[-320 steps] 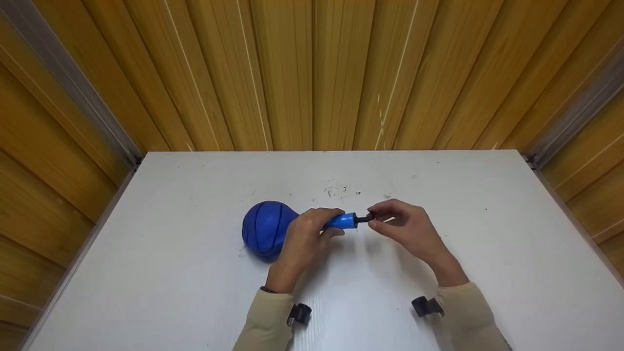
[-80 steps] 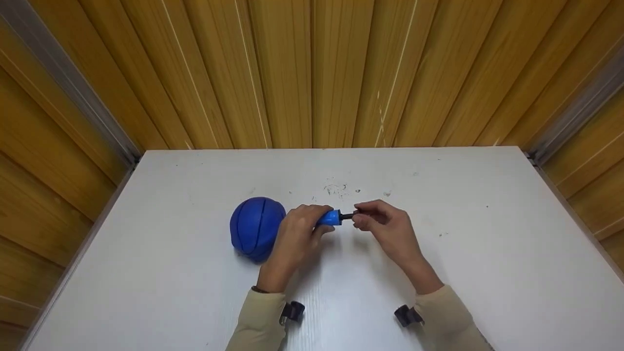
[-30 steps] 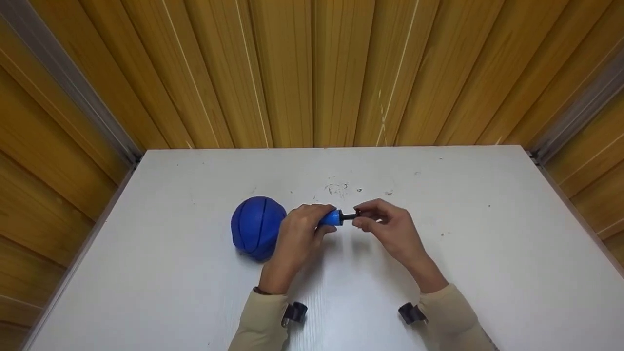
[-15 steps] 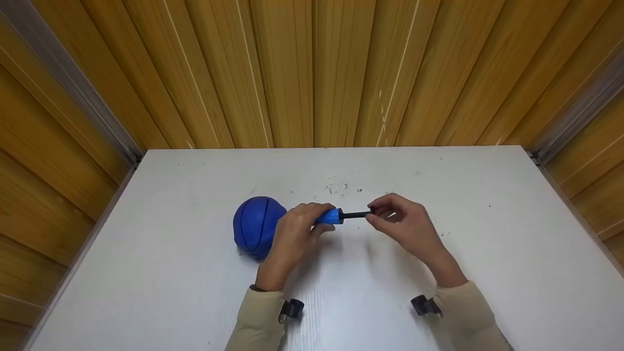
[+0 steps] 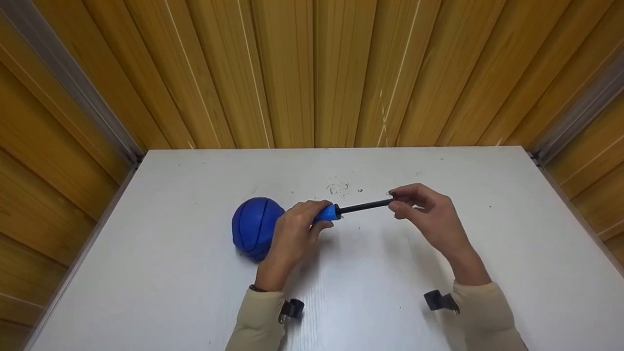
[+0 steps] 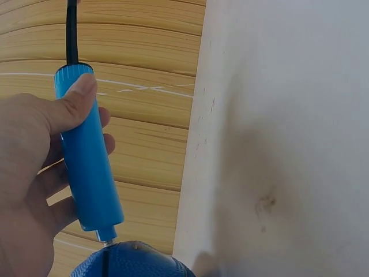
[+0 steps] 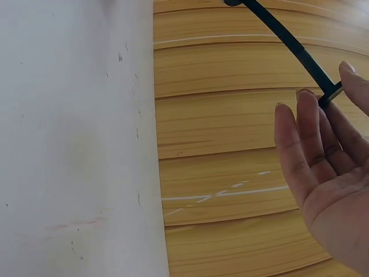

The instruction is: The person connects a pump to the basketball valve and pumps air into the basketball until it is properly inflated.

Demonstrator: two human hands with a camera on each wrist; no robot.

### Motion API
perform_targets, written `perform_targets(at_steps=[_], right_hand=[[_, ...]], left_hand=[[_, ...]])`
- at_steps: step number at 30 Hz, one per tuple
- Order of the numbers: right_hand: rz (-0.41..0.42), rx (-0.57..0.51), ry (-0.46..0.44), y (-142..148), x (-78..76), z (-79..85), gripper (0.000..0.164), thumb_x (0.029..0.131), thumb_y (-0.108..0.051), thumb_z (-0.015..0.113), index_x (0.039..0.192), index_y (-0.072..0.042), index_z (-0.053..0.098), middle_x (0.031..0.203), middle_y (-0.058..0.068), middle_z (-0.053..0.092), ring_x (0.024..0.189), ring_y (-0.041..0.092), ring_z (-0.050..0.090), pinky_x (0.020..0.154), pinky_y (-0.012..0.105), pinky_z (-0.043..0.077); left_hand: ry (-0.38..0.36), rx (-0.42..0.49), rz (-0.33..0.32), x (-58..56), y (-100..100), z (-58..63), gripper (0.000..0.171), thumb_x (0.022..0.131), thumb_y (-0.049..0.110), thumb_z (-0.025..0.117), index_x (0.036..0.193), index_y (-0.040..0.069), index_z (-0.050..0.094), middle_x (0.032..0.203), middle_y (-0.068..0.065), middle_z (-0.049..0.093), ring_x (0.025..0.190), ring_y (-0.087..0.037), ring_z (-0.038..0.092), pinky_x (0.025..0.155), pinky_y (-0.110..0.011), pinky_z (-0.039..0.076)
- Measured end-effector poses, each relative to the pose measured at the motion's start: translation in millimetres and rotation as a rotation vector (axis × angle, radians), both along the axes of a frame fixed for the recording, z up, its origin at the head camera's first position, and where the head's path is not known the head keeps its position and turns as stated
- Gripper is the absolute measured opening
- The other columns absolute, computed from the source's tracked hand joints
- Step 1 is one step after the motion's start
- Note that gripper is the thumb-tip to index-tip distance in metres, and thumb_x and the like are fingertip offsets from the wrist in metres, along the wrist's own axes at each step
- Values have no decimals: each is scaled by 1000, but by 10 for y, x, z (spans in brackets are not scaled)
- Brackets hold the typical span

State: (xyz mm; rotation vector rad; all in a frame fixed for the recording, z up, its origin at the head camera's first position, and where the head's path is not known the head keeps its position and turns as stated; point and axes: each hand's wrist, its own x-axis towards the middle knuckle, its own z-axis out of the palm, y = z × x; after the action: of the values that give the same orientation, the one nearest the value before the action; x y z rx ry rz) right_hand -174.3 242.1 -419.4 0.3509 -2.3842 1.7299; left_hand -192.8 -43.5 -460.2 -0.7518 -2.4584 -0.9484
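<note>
My left hand [image 5: 295,231] grips the blue barrel of a hand pump [image 6: 92,167], thumb along its side near the top. At the barrel's lower end, a thin metal needle meets the blue ball [image 5: 256,226], which has black seam lines and looks soft and dented. The pump's black rod [image 5: 365,206] is drawn far out toward the right. My right hand [image 5: 431,214] pinches the small crossbar handle [image 7: 330,94] at the rod's end between thumb and fingers. In the head view the left hand hides most of the barrel and the ball's right side.
A white table [image 5: 170,273] with scuffs and dark specks lies under both hands. Yellow wood-look panels [image 5: 287,73] rise behind its far edge and at both sides. A dark wrist-camera mount [image 5: 292,309] sits by the left sleeve, another [image 5: 440,301] by the right.
My right hand has moved right and slightly up, pulling the rod much farther out of the barrel. The left hand and the ball have barely moved over the last second.
</note>
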Motion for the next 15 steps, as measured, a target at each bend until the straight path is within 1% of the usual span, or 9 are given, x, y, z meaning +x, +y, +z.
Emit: perform_targets(at_steps=[3, 6, 11, 13, 15], right_hand=[[17, 9, 4, -109, -8, -43, 26, 95, -8, 81, 120, -2, 74, 108, 11, 73, 95, 26, 73, 85, 29, 61], [27, 6, -2, -237, -20, -114, 27, 95, -7, 82, 120, -2, 74, 109, 11, 73, 97, 22, 72, 85, 29, 61], [33, -36, -28, -450, -24, -262, 26, 94, -7, 82, 119, -2, 75, 105, 10, 72, 91, 22, 72, 83, 30, 62], [31, -49, -35, -525, -18, -313, 25, 94, -8, 82, 118, -3, 75, 104, 9, 73, 88, 25, 72, 81, 31, 62], [27, -61, -37, -592, -5, -349, 25, 94, -9, 82, 118, -4, 75, 103, 8, 73, 86, 26, 72, 80, 31, 62]], left_hand=[[24, -10, 4, 2, 4, -5, 35, 93, 16, 83, 125, 5, 74, 117, -9, 77, 106, -27, 73, 96, -42, 60], [63, -15, 6, 3, 13, -11, 35, 91, 14, 85, 123, 4, 75, 115, -8, 78, 104, -27, 73, 94, -42, 60], [132, -39, 11, 16, 35, -14, 35, 87, 13, 88, 119, 5, 77, 111, -7, 78, 100, -27, 73, 90, -42, 61], [138, -55, 9, 19, 45, -16, 34, 88, 16, 87, 119, 6, 77, 111, -7, 78, 100, -26, 73, 90, -42, 60], [129, -63, 1, 23, 51, -15, 34, 89, 19, 86, 119, 6, 77, 112, -7, 78, 100, -26, 73, 90, -42, 60]])
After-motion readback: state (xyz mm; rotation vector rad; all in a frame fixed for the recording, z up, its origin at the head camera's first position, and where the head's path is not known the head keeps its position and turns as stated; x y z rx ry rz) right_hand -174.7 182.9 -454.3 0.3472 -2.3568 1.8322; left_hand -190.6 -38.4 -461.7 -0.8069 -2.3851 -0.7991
